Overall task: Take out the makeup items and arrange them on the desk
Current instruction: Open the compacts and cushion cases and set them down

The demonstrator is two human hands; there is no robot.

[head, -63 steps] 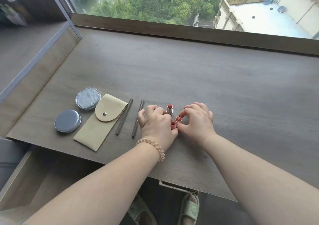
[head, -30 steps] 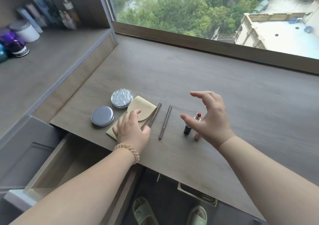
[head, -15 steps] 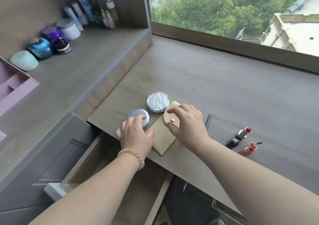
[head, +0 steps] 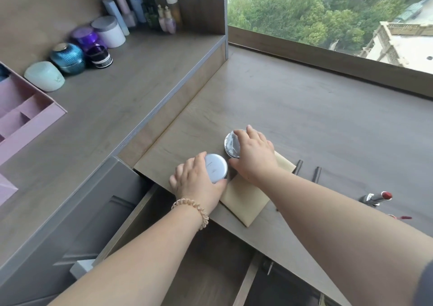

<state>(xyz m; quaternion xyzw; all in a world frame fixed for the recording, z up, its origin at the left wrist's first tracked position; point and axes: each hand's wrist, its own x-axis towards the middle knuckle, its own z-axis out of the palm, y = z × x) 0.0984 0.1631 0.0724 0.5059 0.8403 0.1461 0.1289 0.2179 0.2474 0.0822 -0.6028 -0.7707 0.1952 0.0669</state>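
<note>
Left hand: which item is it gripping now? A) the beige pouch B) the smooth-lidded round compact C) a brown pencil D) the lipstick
B: the left hand curls its fingers round the smooth-lidded round compact; the right hand grips the textured compact.

Silver compact beside faceted compact, beige pouch, uncapped lipstick

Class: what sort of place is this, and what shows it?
Likely a dressing table by a high window: skincare jars and bottles line the shelf, a lipstick lies on the desk, treetops show outside.
</note>
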